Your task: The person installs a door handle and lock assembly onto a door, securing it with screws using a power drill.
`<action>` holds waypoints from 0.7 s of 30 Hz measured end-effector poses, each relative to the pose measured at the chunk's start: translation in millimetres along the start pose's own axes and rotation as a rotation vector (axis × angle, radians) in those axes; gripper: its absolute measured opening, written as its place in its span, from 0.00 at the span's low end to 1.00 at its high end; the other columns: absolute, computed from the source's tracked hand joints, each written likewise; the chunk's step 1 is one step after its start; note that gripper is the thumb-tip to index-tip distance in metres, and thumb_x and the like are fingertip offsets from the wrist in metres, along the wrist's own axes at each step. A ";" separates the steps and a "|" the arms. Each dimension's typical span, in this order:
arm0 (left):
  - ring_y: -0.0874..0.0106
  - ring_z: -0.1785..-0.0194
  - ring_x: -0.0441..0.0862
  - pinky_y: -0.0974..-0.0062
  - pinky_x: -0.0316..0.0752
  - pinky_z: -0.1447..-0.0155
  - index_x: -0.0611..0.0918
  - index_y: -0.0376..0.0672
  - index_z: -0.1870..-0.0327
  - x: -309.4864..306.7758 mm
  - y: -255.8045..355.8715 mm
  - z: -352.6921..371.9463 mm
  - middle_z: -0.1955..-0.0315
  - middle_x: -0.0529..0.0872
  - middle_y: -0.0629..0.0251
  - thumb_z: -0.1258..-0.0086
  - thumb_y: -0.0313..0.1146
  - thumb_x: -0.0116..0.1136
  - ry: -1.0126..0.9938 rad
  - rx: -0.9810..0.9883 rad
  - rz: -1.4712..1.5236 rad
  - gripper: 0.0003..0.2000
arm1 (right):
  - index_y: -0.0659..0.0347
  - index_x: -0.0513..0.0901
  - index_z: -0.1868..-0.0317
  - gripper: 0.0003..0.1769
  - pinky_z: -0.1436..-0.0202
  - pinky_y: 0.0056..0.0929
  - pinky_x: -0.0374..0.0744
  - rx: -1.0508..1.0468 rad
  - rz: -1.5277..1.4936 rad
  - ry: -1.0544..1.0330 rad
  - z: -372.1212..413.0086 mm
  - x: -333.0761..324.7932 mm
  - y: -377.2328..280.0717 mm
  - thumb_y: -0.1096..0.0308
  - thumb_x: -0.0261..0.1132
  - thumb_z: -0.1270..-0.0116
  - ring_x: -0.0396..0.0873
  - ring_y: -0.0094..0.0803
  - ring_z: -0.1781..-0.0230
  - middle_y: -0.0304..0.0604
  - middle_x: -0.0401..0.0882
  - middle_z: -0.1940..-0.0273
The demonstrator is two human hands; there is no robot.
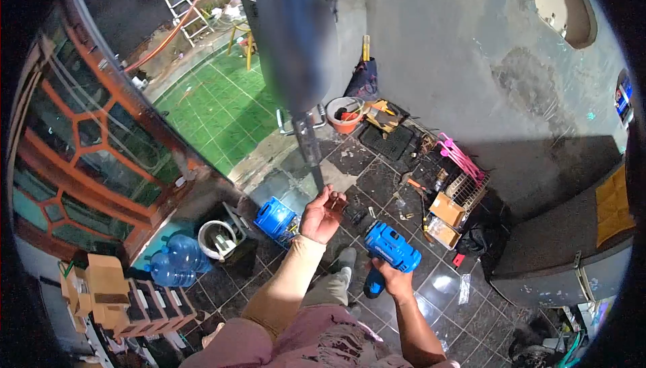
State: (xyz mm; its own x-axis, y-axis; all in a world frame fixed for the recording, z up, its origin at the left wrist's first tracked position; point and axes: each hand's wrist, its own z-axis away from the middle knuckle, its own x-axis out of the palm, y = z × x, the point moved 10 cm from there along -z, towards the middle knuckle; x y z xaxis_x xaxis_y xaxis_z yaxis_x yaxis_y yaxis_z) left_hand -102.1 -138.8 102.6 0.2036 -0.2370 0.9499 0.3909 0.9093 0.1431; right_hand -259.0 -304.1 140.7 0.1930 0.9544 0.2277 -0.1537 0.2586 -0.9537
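My right hand (392,279) is wrapped round the handle of a blue cordless drill (397,248), its battery end (374,286) pointing down toward the floor. In front of my chest, my left hand (323,216) is raised with the palm up and the fingers curled in; I cannot tell what small thing lies in them. The lower end of a long dark strip (311,159) comes right to the left fingertips, and its upper part runs into a blurred patch. A beige sleeve (286,280) covers my left forearm.
A blue toolbox (276,218) sits on the dark tiles left of my left hand. Ahead are an orange-white bucket (345,120) and a black crate (387,140). Pink hangers (461,159), a cardboard box (444,218) and loose tools lie rightward. Water bottles (176,264) stand by the door (87,139).
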 end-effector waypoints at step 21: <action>0.64 0.49 0.74 0.66 0.74 0.41 0.80 0.37 0.54 79.1 -47.9 -180.2 0.59 0.80 0.60 0.27 0.30 0.59 -0.093 0.144 0.242 0.08 | 0.67 0.80 0.49 0.14 0.53 0.32 0.79 0.106 -0.097 -0.102 -192.3 -73.0 -33.6 0.75 0.66 0.35 0.83 0.32 0.58 0.42 0.85 0.56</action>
State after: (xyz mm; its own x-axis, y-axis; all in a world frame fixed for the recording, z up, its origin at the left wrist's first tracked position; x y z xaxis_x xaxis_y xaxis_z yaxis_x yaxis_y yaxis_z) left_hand 57.1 -262.7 120.9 0.1895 0.0186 0.9817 0.2087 0.9762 -0.0588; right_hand -81.6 -411.1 118.3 0.1131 0.9331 0.3414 -0.2416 0.3591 -0.9015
